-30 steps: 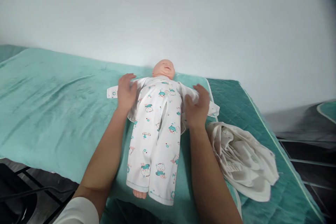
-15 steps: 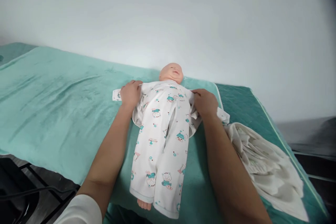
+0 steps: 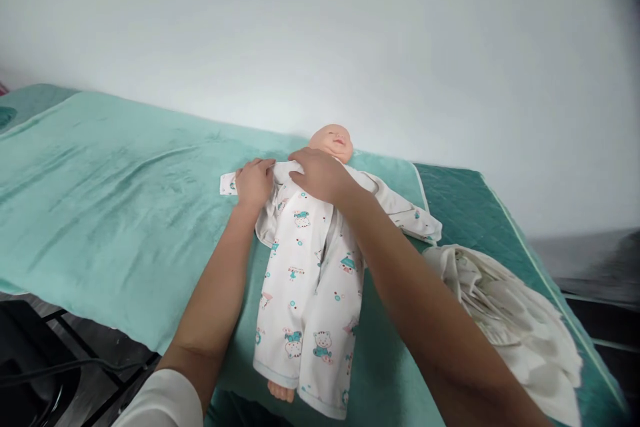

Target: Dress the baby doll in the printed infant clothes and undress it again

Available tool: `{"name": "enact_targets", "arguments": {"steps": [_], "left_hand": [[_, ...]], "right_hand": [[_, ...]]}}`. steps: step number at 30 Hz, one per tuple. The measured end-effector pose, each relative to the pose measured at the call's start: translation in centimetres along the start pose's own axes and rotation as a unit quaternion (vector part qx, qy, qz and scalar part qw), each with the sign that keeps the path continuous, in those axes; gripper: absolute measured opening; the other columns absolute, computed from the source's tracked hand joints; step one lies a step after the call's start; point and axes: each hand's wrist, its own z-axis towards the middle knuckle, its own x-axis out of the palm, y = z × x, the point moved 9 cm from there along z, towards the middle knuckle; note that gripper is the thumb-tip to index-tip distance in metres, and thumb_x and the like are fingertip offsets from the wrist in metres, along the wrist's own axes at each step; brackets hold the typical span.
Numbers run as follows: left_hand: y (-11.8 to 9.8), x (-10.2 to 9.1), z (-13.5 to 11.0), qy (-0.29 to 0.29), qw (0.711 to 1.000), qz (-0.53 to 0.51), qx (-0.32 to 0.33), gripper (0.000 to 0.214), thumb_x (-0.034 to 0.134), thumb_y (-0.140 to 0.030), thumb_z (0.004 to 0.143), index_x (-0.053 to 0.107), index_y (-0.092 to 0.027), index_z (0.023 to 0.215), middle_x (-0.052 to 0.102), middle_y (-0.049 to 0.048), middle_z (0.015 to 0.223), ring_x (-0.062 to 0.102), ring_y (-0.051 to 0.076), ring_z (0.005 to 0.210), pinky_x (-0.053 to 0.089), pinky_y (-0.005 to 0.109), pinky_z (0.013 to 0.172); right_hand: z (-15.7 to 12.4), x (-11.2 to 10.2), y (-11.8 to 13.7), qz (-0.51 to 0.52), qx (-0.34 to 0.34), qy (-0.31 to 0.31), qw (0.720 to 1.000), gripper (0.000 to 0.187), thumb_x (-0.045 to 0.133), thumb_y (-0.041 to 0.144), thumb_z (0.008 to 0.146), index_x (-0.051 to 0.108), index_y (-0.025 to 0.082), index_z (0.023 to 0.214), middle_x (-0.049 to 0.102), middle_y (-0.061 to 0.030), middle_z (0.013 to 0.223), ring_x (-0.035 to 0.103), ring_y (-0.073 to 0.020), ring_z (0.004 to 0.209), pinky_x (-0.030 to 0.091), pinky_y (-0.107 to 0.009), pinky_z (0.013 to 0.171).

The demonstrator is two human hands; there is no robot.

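Note:
A baby doll (image 3: 334,140) lies on its back, head toward the wall. White printed baby pants (image 3: 300,293) cover its legs and reach high up the body, with one foot showing at the hem. A white printed baby top (image 3: 387,203) is spread under and around it, sleeves out to both sides. My left hand (image 3: 256,181) is closed on the top at the left shoulder, beside the left cuff. Across the doll's chest reaches my right hand (image 3: 323,173), thumb and fingers apart, near the cloth at that same shoulder. It hides the upper chest.
A light green blanket (image 3: 125,200) covers much of the bed. Crumpled white cloth (image 3: 510,333) lies to the right on the dark green quilted pad (image 3: 450,193). Behind is a pale wall (image 3: 320,40). A black chair (image 3: 30,360) stands at the lower left.
My right hand has let go of the right shoulder of the top and moved left across the doll's chest. The right sleeve now shows stretched out. My left hand stays at the left shoulder.

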Motion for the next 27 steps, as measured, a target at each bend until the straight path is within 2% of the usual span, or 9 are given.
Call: {"name": "enact_targets", "arguments": {"steps": [2,4,6,10,15,19,23,27], "left_hand": [[0.0,-0.1,0.0,0.001,1.0,0.003,-0.003,0.043,0.043,-0.019,0.098,0.073,-0.031,0.125,0.075,0.0057,0.126,0.065,0.028,0.121,0.046,0.043,0.102],[0.0,-0.1,0.0,0.004,1.0,0.008,-0.006,0.039,0.044,-0.019,0.097,0.074,-0.031,0.12,0.076,0.0062,0.122,0.066,0.028,0.119,0.046,0.043,0.099],[0.1,0.0,0.0,0.004,1.0,0.011,-0.006,0.038,0.044,-0.019,0.097,0.074,-0.03,0.116,0.076,0.0068,0.119,0.066,0.028,0.117,0.046,0.043,0.097],[0.1,-0.1,0.0,-0.001,1.0,0.013,-0.005,0.038,0.043,-0.016,0.097,0.073,-0.029,0.116,0.076,0.0062,0.122,0.066,0.029,0.118,0.046,0.042,0.096],[0.4,-0.4,-0.2,-0.018,1.0,-0.009,-0.01,0.041,0.041,-0.017,0.098,0.07,-0.028,0.125,0.074,0.0065,0.127,0.066,0.029,0.121,0.047,0.042,0.096],[1.3,-0.9,-0.8,-0.043,0.998,-0.046,-0.027,0.042,0.042,-0.017,0.098,0.069,-0.028,0.127,0.073,0.0058,0.128,0.066,0.027,0.119,0.049,0.038,0.092],[2.8,-1.4,-1.7,-0.056,0.995,-0.065,-0.054,0.043,0.04,-0.016,0.097,0.07,-0.031,0.124,0.073,0.0052,0.127,0.068,0.028,0.116,0.049,0.037,0.085],[3.9,-1.4,-2.2,-0.048,0.994,-0.042,-0.084,0.047,0.039,-0.013,0.094,0.069,-0.032,0.125,0.074,0.0068,0.123,0.069,0.028,0.111,0.049,0.037,0.08]], "right_hand": [[2.3,1.9,1.4,-0.081,0.0,0.096,0.992,0.036,0.05,0.025,0.096,0.067,0.015,0.126,0.067,-0.0186,0.134,0.062,-0.034,0.122,0.051,-0.042,0.096],[3.9,3.2,2.1,-0.128,0.002,0.141,0.982,0.036,0.05,0.027,0.097,0.066,0.015,0.127,0.066,-0.0202,0.134,0.065,-0.0348,0.118,0.052,-0.041,0.089],[4.8,4.0,2.2,-0.149,0.015,0.161,0.976,0.035,0.052,0.027,0.096,0.067,0.015,0.126,0.069,-0.0198,0.13,0.069,-0.0339,0.111,0.052,-0.041,0.085],[5.0,4.5,2.0,-0.174,0.019,0.174,0.969,0.033,0.068,0.024,0.086,0.07,0.019,0.119,0.077,-0.0149,0.111,0.072,-0.032,0.101,0.052,-0.039,0.082],[4.3,3.2,1.9,-0.204,0.004,0.149,0.968,0.028,0.064,0.028,0.091,0.07,0.02,0.117,0.077,-0.0161,0.111,0.072,-0.0302,0.099,0.049,-0.035,0.076],[3.1,1.5,0.9,-0.216,0.011,0.139,0.966,0.03,0.059,0.032,0.094,0.067,0.022,0.122,0.075,-0.0152,0.114,0.071,-0.029,0.098,0.046,-0.034,0.073],[1.9,-0.8,-0.2,-0.194,0.047,0.116,0.973,0.026,0.051,0.028,0.097,0.067,0.024,0.118,0.075,-0.0121,0.112,0.07,-0.0271,0.093,0.044,-0.034,0.071],[1.0,-2.6,-0.6,-0.185,0.086,0.088,0.975,0.024,0.05,0.027,0.098,0.067,0.023,0.113,0.072,-0.0119,0.112,0.069,-0.026,0.088,0.041,-0.033,0.065]]}}
